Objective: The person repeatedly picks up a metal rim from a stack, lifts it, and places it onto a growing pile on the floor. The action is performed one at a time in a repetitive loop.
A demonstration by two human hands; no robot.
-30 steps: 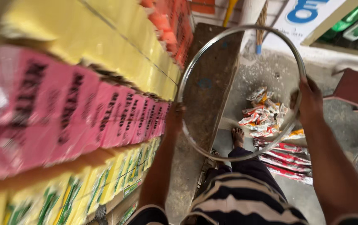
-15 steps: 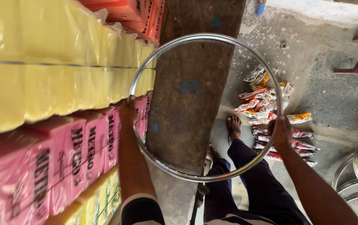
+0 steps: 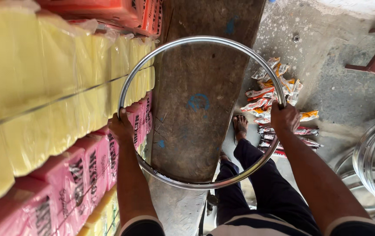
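Between our two hands we see a bare metal wheel rim point(image 3: 205, 39), held flat in the air in front of the body, above a worn wooden plank point(image 3: 196, 109). Our left hand point(image 3: 121, 127) is clenched on the left side of the ring, and our right hand point(image 3: 285, 118) is clenched on the right side, so the two grips lie almost opposite each other across the circle. Both hands sit at about the same height, and neither is nearer to the rim than the other. The near arc hangs close to our knees, the far arc points away from us. To the left stand stacked yellow packets point(image 3: 43, 87) and pink packets point(image 3: 82, 170). On the floor at the right lie small wrapped packets point(image 3: 275, 91) and more rims point(image 3: 373, 161).
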